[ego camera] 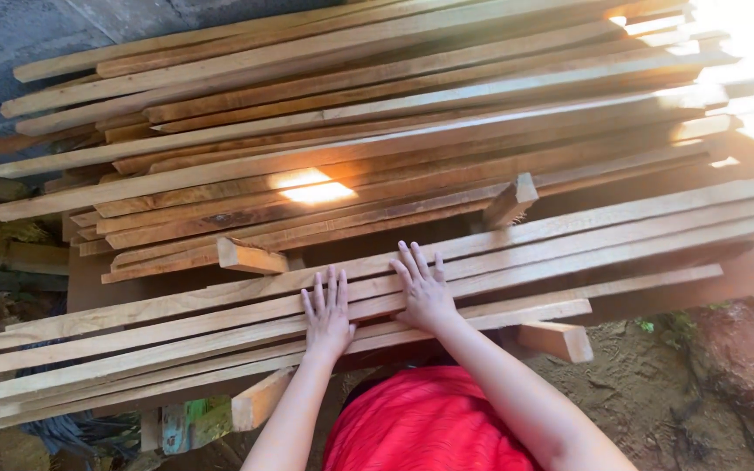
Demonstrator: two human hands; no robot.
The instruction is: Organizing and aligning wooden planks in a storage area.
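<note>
My left hand (328, 316) lies flat, fingers spread, on the near row of long wooden slats (569, 249). Just to its right, my right hand (423, 288) also presses palm-down on the same slats, fingers apart. Neither hand grips anything. The slats run left to right across short cross blocks (250, 258). Behind them rises a larger stack of long planks (351, 113). My red shirt (425, 423) shows at the bottom.
A grey block wall (37, 30) stands at the back left. Short timber supports (556, 340) stick out under the near slats. Bare earth (656, 392) lies at the lower right. Bright sunlight washes out the upper right corner.
</note>
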